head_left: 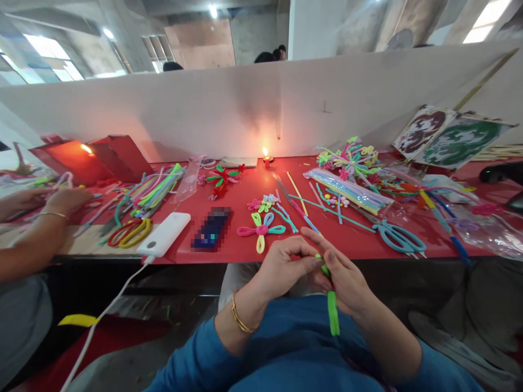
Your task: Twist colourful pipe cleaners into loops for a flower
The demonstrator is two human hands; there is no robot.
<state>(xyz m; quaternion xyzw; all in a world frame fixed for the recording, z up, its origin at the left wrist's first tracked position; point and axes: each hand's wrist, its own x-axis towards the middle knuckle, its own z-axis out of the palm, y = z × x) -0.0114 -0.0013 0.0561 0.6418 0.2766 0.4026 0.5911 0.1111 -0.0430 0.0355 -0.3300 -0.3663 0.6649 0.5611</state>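
Both hands, left hand (281,267) and right hand (345,277), pinch one green pipe cleaner (333,307).

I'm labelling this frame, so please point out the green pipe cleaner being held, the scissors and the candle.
green pipe cleaner (333,310): head view, on the stem hanging below the hands.
scissors (398,238): head view, on the blue handles.
candle (267,159): head view, on its base under the flame.

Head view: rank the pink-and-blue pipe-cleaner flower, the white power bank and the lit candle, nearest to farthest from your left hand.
From the left hand:
1. Pink-and-blue pipe-cleaner flower, on the table's front edge just above the hand.
2. White power bank, further left along the front edge.
3. Lit candle, far back by the white partition.
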